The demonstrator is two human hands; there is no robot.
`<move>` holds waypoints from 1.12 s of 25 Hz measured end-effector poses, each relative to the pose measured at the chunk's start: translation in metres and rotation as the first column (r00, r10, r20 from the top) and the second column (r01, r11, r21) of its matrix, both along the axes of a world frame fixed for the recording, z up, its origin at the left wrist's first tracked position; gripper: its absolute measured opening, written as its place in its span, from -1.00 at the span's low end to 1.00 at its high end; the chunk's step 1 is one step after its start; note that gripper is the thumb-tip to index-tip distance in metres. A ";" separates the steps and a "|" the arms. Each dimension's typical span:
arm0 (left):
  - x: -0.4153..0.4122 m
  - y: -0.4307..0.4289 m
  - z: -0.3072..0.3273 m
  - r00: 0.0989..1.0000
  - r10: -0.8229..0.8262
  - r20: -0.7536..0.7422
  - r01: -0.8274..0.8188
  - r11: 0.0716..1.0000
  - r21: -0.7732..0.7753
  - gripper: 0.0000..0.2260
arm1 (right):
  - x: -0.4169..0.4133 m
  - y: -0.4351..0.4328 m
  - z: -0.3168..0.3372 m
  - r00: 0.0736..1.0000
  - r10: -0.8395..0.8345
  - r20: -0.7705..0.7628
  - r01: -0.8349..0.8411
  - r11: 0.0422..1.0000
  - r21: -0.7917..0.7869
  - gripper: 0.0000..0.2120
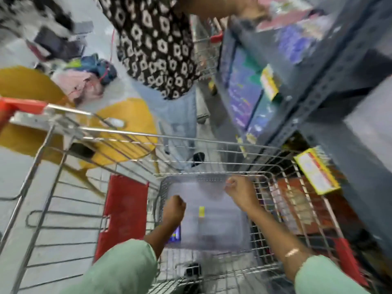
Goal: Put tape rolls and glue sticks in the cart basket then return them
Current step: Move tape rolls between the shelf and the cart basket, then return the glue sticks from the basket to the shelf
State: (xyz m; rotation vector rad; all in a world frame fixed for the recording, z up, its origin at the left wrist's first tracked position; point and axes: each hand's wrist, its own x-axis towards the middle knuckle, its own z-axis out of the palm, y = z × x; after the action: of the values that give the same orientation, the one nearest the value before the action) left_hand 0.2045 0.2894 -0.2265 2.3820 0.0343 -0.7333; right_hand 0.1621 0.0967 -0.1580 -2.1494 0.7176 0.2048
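Note:
A grey perforated plastic basket (191,181) sits inside the wire shopping cart (212,143). The frame is blurred by motion. My left hand (174,209) is closed in a fist at the basket's left rim. At the basket's far right corner, my right hand (238,190) is closed on the rim. Inside the basket lie a small yellow item (201,211) and a blue item (176,234) near my left wrist; I cannot tell what they are. No tape roll or glue stick can be made out.
A person in a black-and-white patterned top (154,43) and jeans stands just beyond the cart. A grey metal shelf (318,85) with goods and yellow price tags (317,172) runs along the right. Yellow round seats (127,128) stand at the left. A red flap (125,209) hangs inside the cart.

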 end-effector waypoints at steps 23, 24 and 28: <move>-0.015 0.028 -0.123 0.980 0.164 -0.114 -0.146 0.978 0.147 -0.74 | 0.029 0.128 -0.168 0.901 -0.078 -0.428 0.050 0.996 -0.075 -0.75; -0.011 0.017 -0.108 0.984 0.150 -0.098 -0.142 0.986 0.083 -0.77 | 0.033 0.114 -0.150 0.918 -0.134 -0.374 0.111 0.990 -0.083 -0.76; 0.000 -0.043 -0.034 0.989 0.146 0.039 -0.133 0.964 -0.229 -0.86 | 0.035 0.044 -0.061 0.956 -0.286 -0.061 0.279 0.954 -0.108 -0.84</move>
State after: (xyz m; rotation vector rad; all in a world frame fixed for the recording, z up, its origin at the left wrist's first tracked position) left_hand 0.2044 0.2466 -0.2606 2.1571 0.0895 -0.5717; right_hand 0.1970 0.1404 -0.2188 -2.1093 1.0898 0.1009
